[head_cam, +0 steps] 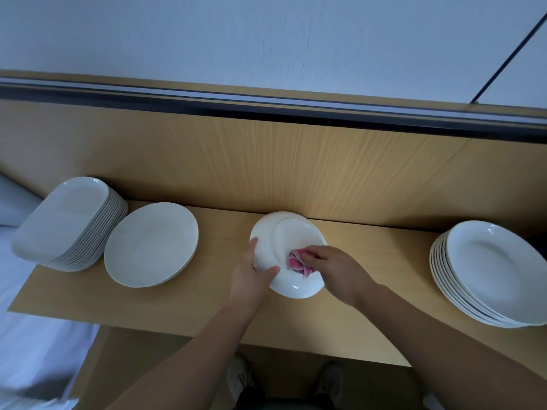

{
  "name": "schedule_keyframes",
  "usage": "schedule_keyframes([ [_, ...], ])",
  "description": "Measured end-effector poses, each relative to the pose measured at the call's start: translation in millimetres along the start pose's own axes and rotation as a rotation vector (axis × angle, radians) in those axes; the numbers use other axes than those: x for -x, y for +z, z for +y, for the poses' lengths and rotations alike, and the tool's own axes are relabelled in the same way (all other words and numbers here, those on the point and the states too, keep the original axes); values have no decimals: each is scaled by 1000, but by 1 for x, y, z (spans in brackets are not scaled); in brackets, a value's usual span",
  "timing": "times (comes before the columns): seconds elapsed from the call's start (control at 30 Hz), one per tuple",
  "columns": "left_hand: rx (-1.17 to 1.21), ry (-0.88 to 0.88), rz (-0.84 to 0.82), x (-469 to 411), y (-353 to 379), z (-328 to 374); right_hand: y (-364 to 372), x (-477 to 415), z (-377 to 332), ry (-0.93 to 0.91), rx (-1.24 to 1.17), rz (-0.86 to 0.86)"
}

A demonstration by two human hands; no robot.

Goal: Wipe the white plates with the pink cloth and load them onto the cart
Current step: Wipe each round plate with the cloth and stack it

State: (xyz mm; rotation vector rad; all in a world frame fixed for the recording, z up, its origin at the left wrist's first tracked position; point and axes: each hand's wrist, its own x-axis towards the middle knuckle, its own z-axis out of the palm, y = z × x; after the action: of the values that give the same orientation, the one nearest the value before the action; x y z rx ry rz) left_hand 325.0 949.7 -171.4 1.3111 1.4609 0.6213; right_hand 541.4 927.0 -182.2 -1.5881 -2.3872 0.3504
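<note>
A round white plate (288, 235) is held over the middle of the wooden counter (207, 300), tilted toward me. My left hand (251, 270) grips its left rim, thumb on the inside. My right hand (334, 267) presses a crumpled pink cloth (297, 261) against the plate's inner surface. A stack of deep round white plates (488, 273) sits at the right end of the counter. To the left lies a low stack of flat round plates (151, 244), and further left a taller stack of oblong white plates (68, 223). No cart is in view.
A wooden back panel (296, 161) rises behind the counter, topped by a dark rail. White fabric (35, 335) lies off the counter's left end. My shoes (239, 377) show below the front edge.
</note>
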Motion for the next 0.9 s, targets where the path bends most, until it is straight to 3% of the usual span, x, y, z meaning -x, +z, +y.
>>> schedule_keyframes([
  [0.23,72,-14,26,2,2,32,-48,-3,11,-38,58,77],
  [0.5,107,21,47,24,23,67,-77,7,20,-43,-98,193],
  [0.7,-62,85,128,48,21,81,-94,11,26,-116,-123,303],
  [0.9,-385,173,286,64,-7,77,-100,-1,16,-218,-132,316],
])
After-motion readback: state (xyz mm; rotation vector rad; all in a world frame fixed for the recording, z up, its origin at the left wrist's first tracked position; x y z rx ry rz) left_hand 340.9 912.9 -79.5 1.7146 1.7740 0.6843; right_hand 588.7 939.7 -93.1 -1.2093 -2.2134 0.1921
